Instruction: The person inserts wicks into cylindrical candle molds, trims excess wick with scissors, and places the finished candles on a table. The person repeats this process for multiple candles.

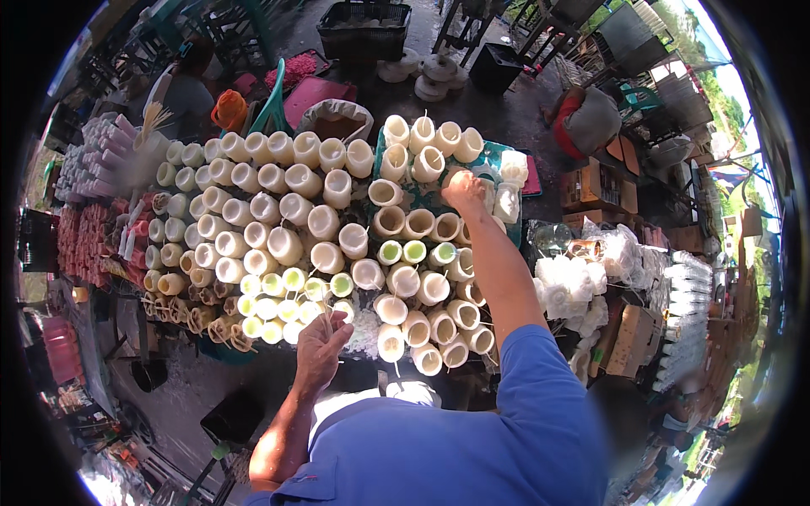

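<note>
Rows of cream hollow candles (285,244), many with a white wick sticking out, cover the table in front of me. Pale green candles (413,251) stand among them. My left hand (322,347) is at the table's near edge, its fingers pinched on thin pale strands that look like wicks (328,315). With my arm stretched out, my right hand (464,190) is closed over the green tray (405,196) at the far right. It is beside a cream candle (428,164) and white wrapped pieces (506,201); what its fingers grip is hidden.
Pink and lilac candle stacks (80,244) lie at the left end. Clear plastic bags (620,253) and cardboard boxes (634,337) crowd the right. A black crate (364,29) stands beyond the table. One person (591,122) bends down at far right; another (187,84) is at far left.
</note>
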`<action>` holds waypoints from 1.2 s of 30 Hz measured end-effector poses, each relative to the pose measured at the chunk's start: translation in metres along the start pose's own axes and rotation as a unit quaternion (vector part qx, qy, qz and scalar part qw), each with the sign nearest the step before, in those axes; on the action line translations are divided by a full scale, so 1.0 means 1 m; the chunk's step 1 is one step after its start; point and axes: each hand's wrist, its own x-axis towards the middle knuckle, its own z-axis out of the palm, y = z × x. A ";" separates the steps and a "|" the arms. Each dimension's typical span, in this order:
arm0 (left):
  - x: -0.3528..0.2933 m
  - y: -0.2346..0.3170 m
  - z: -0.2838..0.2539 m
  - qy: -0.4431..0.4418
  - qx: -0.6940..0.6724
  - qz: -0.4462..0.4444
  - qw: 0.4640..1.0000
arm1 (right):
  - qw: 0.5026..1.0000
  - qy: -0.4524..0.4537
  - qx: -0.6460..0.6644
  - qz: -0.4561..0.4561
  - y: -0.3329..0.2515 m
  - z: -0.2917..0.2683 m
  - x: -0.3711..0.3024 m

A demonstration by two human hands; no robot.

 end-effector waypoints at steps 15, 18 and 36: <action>0.006 0.041 0.024 -0.110 0.103 0.139 0.979 | 0.833 0.050 0.535 -0.133 -0.014 -0.092 -0.251; 0.004 0.044 0.030 -0.109 0.071 0.266 0.955 | 0.812 0.008 0.548 -0.201 -0.045 -0.083 -0.349; -0.060 0.050 -0.055 -0.181 0.204 0.323 0.906 | 0.858 0.032 0.455 -0.238 -0.134 -0.155 -0.454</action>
